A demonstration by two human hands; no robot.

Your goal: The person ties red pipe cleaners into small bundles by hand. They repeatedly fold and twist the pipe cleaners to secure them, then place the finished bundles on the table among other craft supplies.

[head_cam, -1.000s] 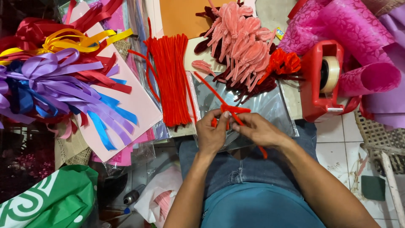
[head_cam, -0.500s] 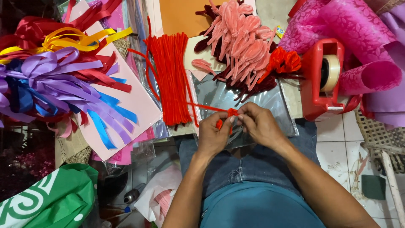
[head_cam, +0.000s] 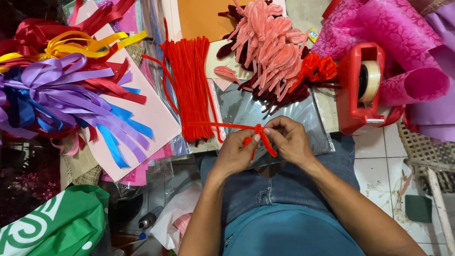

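Note:
Both hands meet over my lap, pinching a red pipe cleaner piece point(head_cam: 258, 130). My left hand point(head_cam: 236, 152) grips its lower looped part with thumb and forefinger. My right hand point(head_cam: 290, 140) holds the twisted knot from the right. One long red strand runs left from the knot toward a bundle of red pipe cleaners point(head_cam: 191, 87) lying on a board. A short red end hangs down between the hands.
A pile of pink and dark red pipe cleaner petals point(head_cam: 268, 42) lies behind. A red tape dispenser point(head_cam: 362, 87) stands at right beside rolled pink wrapping paper point(head_cam: 403, 52). Purple, blue, red and yellow ribbons point(head_cam: 71, 90) lie at left; a green bag point(head_cam: 52, 225) sits at bottom left.
The crossed red strands have been drawn into a tight knot. The long upright strand now lies sideways to the left, and the hands have closed together.

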